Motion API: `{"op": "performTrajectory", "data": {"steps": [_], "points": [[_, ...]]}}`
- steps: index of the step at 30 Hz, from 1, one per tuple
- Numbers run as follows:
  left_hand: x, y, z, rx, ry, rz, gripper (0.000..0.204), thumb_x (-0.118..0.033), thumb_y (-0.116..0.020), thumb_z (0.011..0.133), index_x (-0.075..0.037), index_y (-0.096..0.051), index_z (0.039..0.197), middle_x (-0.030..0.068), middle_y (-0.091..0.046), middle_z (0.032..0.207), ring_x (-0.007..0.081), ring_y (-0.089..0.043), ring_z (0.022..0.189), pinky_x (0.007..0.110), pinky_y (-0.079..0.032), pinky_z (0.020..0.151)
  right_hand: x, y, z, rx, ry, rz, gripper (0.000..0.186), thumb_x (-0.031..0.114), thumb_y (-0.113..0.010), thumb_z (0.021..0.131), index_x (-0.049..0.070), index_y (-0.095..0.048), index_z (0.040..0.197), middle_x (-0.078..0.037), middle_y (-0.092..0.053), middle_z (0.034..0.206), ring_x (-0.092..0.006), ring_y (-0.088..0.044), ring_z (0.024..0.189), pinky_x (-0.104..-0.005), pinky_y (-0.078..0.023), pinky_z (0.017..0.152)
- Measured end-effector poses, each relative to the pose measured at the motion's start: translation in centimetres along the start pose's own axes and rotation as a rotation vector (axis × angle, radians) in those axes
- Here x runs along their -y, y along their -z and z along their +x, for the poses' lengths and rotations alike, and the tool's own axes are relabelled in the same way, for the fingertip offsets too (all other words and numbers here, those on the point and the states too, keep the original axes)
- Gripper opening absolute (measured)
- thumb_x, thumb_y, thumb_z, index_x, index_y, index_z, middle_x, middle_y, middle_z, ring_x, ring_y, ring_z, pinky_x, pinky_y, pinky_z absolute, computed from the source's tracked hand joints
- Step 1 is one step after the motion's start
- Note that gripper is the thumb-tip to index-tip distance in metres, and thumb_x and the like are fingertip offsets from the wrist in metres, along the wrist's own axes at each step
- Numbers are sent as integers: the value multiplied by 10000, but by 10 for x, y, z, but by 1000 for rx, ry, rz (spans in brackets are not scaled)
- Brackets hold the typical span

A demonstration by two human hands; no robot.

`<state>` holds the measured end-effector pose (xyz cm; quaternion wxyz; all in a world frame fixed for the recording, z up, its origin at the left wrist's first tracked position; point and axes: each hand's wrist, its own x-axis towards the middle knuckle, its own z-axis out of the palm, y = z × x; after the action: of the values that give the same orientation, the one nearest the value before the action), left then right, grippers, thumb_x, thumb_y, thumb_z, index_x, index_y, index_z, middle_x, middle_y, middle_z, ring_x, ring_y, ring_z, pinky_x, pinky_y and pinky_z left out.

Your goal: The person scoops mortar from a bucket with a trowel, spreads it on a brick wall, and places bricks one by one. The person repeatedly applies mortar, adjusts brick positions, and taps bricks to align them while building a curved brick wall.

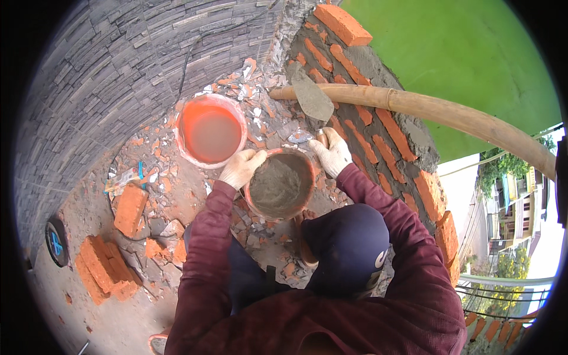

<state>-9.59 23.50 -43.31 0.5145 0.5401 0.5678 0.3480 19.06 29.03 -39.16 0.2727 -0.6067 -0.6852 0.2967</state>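
Just beyond the knees (355,231) sits a round orange bucket (309,172) of wet, lumpy grey mortar (275,188), the left hand's (242,168) grip clamped on its rim. The right hand (332,154) clasps a trowel (315,102) handle, the leaf-shaped blade coated grey. Farther off stands a water bucket (190,121), reddish inside.

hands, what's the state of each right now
Left hand: closed, holding the mortar bucket.
Right hand: closed, holding the trowel.
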Motion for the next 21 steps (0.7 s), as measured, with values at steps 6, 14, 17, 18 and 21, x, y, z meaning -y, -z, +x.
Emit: {"op": "performTrajectory", "data": {"steps": [6, 14, 17, 18, 21], "points": [[12, 8, -1, 18, 53, 61, 561, -520, -629, 1003, 33, -716, 968, 57, -589, 740, 139, -552, 714, 341, -466, 691, 42, 9, -5, 97, -14, -17, 565, 326, -744, 909, -22, -587, 1325, -206, -692, 1115, -321, -705, 1018, -422, -559, 890], [5, 12, -11, 38, 81, 30, 466, -462, -647, 1030, -37, -625, 839, -23, -489, 733, 85, -471, 657, 308, -420, 572, 79, -5, -19, 355, -235, 669, 228, 237, -658, 1036, 31, -587, 1100, -55, -592, 790, -121, -583, 556, -281, -509, 480], [15, 11, -7, 22, -26, 37, 479, -475, -650, 1026, -37, -623, 835, -23, -499, 730, 85, -465, 628, 319, -421, 558, 65, 16, 15, 353, -431, 1035, 218, 239, -612, 1062, 31, -593, 1127, -36, -589, 786, -104, -563, 571, -270, -500, 446], [16, 10, -8, 42, 21, 52, 493, -497, -651, 1013, -26, -656, 866, -1, -523, 728, 97, -488, 655, 323, -430, 595, 50, 29, 29, 318, -524, 1158, 231, 255, -599, 1069, 33, -595, 1133, -33, -590, 787, -93, -556, 577, -259, -493, 442], [9, 12, 0, 55, 88, 88, 550, -548, -650, 984, -6, -723, 927, 57, -585, 724, 140, -555, 711, 345, -459, 679, 45, 80, 43, 310, -481, 1304, 249, 306, -585, 1070, 62, -603, 1118, -3, -584, 790, -104, -517, 560, -276, -439, 440]]}}
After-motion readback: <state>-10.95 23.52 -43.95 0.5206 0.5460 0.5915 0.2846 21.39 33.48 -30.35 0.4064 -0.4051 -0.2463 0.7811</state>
